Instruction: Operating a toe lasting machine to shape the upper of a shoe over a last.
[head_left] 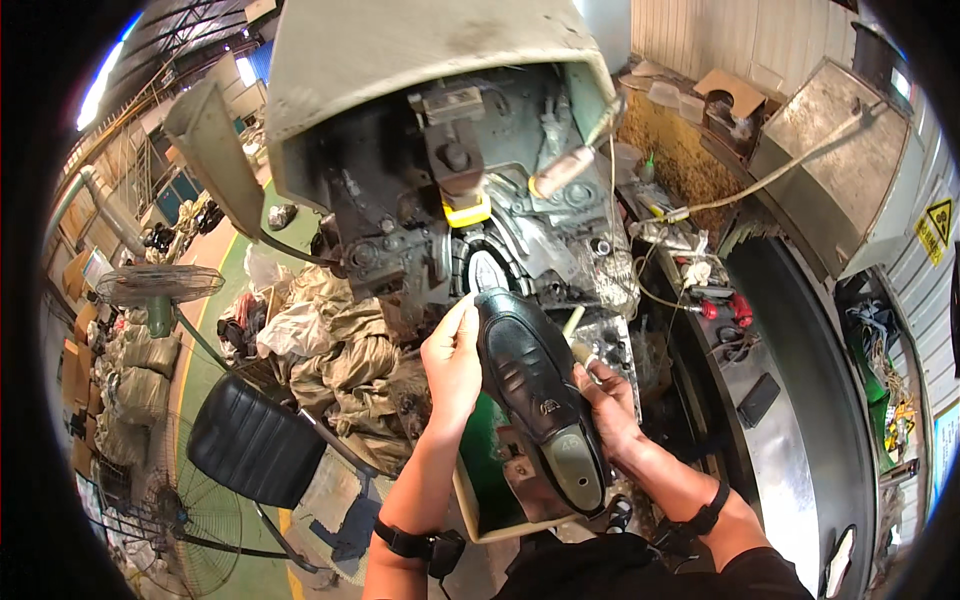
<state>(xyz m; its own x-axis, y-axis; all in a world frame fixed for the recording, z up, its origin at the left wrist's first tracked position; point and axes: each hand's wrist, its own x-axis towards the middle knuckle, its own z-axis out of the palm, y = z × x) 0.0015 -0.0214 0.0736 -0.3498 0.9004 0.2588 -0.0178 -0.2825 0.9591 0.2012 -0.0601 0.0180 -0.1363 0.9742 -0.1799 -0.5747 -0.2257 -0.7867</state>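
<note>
Two bare hands hold one black shoe (535,385) up to a large grey machine (420,120) on a crowded factory floor. The left hand (455,365) is closed along the shoe's left side, thumb and fingers wrapped against the upper near the toe; the right hand (608,400) grips the right side by the heel, fingers curled around it. The shoe sits between the two hands, toe pointing into the dark opening of the machine, just below a yellow part (467,212) on the machine's head, with its pale insole visible at the heel end. The machine's dark, greasy working parts crowd close around the toe. A wooden-handled tool (565,170) hangs to the upper right of that opening. To the left lie crumpled sacks (340,340) heaped beside one black chair (255,440), and two fans (160,285) stand beyond it, one upright, one lower by the floor. To the right, a curved dark conveyor (800,400) runs past a cluttered ledge holding one red-handled tool (725,308). Each wrist carries one black strap (405,540).
</note>
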